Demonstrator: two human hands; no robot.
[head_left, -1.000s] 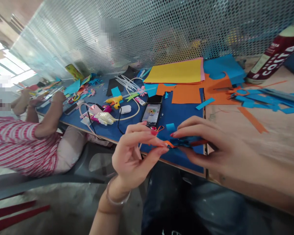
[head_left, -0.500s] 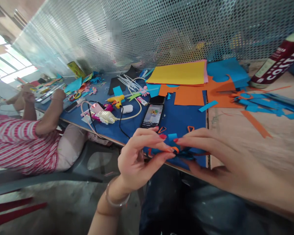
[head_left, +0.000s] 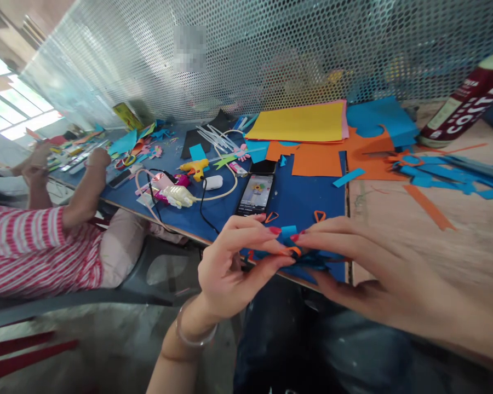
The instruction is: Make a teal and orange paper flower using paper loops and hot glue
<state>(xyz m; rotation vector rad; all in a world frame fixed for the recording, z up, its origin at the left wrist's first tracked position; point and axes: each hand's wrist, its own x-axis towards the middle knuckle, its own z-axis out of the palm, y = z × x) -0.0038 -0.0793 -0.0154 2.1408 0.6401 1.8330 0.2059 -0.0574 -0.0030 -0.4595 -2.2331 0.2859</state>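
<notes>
My left hand (head_left: pixel 234 262) pinches a small orange paper loop (head_left: pixel 292 250) between thumb and fingertips at the near edge of the blue board (head_left: pixel 299 197). My right hand (head_left: pixel 365 262) holds a blue paper piece (head_left: pixel 318 258) against that loop, fingers curled over it. Two more orange loops (head_left: pixel 319 215) lie on the board just beyond my fingers, beside a small light-blue scrap (head_left: pixel 288 230). A phone (head_left: pixel 255 194) with a lit screen lies a little farther back.
Yellow (head_left: pixel 299 121) and orange paper sheets (head_left: pixel 318 158), blue scraps (head_left: pixel 443 172), a glue gun (head_left: pixel 195 167), cables and a dark red bottle (head_left: pixel 464 104) cover the table. A perforated metal screen (head_left: pixel 246 54) stands behind. A person in a striped top (head_left: pixel 36 246) sits at left.
The view shifted slightly; both hands stay together on the paper piece, fingers pressing a little closer. The person at left raised their hands.
</notes>
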